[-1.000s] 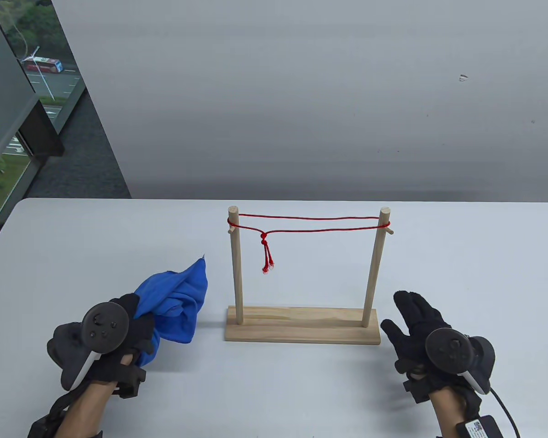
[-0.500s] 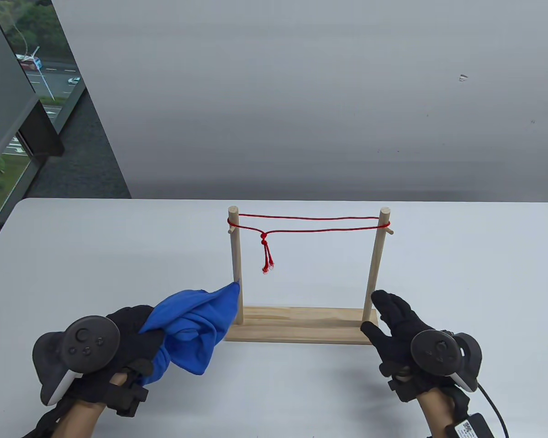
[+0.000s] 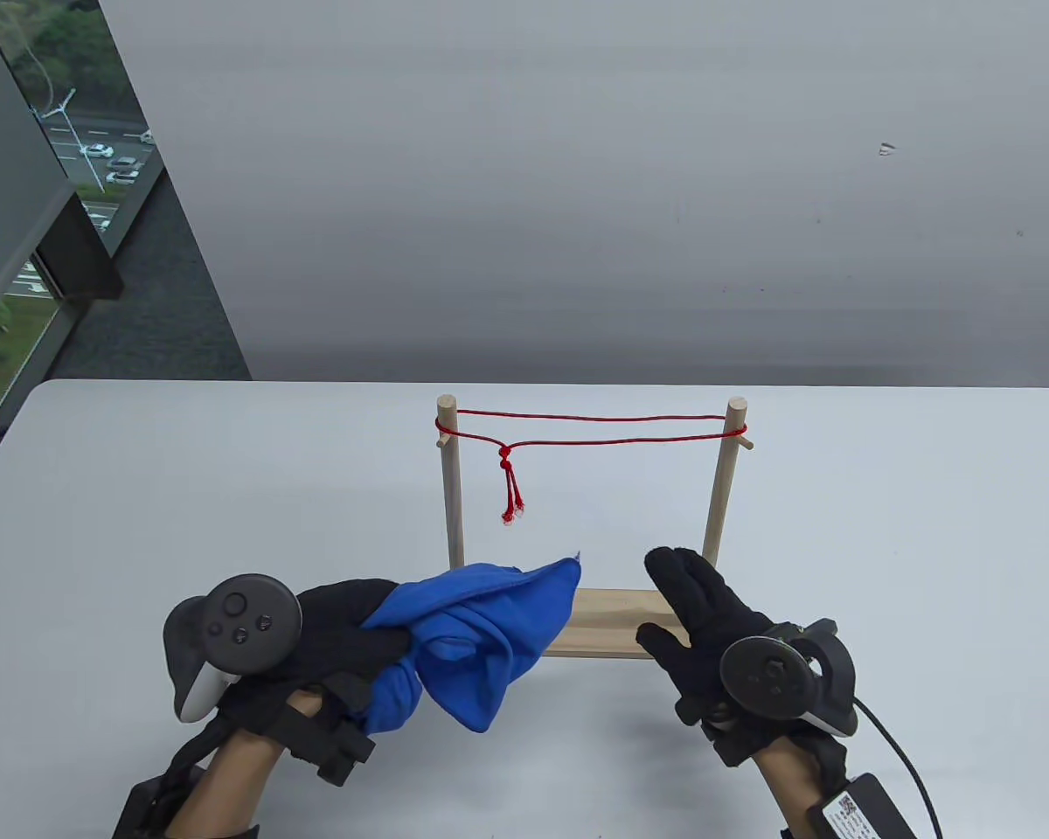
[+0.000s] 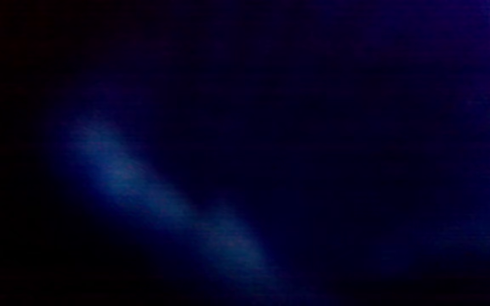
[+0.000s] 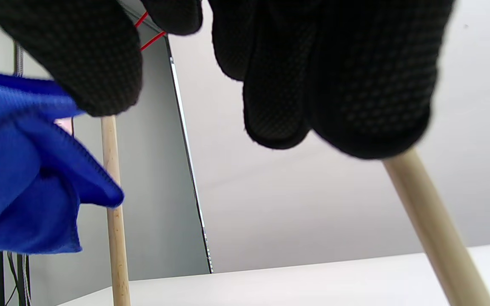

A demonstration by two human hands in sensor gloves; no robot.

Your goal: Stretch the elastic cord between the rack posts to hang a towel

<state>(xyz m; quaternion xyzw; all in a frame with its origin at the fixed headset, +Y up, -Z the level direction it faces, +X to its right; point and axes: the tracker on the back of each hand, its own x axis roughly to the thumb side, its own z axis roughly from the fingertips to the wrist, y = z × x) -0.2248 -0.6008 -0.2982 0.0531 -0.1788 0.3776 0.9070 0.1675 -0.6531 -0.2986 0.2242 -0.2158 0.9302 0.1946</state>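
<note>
A wooden rack (image 3: 616, 634) with two upright posts stands mid-table. A red elastic cord (image 3: 590, 428) is stretched between the post tops, its knotted tail hanging near the left post. My left hand (image 3: 350, 629) grips a bunched blue towel (image 3: 481, 634) and holds it in front of the rack's base. The towel fills the left wrist view (image 4: 164, 199) with dark blue blur. My right hand (image 3: 695, 612) is open with fingers spread, just right of the towel, in front of the right post (image 3: 719, 489). In the right wrist view the fingers (image 5: 334, 80) hang above the towel (image 5: 28, 170).
The white table (image 3: 883, 542) stretches around the rack. A grey wall stands behind the table. A window is at the far left. A black cable (image 3: 900, 760) trails from my right wrist.
My left hand has carried the towel rightward, from left of the rack to in front of its base. My right hand has moved left toward the towel, still open.
</note>
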